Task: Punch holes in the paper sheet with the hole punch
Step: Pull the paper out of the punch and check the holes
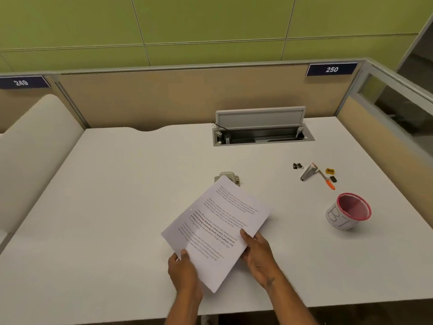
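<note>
Both hands grip the printed paper sheet [216,227] above the desk [117,207], left hand [184,269] at its near corner, right hand [256,250] at its right edge, holes apparently punched along its left edge, so setting it down clear of the hole punch [228,178] seems next.

White paper sheet [218,228], black print; red mesh cup [351,211]; white desk [117,207].

Partition sign [331,69]: "250". Left sign [21,82]: "249". Paper sheet [216,227] print illegible.
</note>
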Motion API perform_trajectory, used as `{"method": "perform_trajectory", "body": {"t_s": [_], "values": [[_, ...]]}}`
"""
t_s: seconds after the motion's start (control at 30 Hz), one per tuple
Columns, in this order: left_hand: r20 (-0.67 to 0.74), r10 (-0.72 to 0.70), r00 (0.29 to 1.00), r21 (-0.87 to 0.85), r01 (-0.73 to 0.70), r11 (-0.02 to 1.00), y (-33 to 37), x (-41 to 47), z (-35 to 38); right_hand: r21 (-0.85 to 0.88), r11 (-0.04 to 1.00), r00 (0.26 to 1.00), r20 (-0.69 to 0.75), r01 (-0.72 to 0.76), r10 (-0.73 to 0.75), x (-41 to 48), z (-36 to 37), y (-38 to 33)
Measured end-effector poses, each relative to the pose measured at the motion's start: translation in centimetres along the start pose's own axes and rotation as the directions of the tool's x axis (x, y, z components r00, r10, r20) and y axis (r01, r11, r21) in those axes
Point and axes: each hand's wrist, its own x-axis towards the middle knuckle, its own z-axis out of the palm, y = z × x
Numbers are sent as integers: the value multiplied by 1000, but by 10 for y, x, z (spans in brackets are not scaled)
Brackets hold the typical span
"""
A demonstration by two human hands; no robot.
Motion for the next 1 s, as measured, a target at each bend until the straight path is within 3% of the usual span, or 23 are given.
{"method": "perform_trajectory", "body": {"t_s": [0.1,0.23,0.47,0.67,0.8,1.0], "values": [[45,-24,999,-63,27,998,-4,-13,0,-46,998,997,-60,53,-56,4,6,3],[207,-38,978,-102,61,993,-7,-15,-15,-99,992,993,-89,74,-83,10,5,-1],[529,-159,834,-72,231,970,27,39,-58,-143,989,999,22,32,-29,25,-1,-24],[676,-179,715,258,-2,966,91,92,-40,-192,981,987,156,-17,47,35,2,-38],[773,-183,608,331,-139,933,113,95,-8,-203,979,984,168,-29,64,38,10,-39],[698,-33,715,281,-230,932,107,94,18,-271,963,992,124,13,22,33,21,-46]]}}
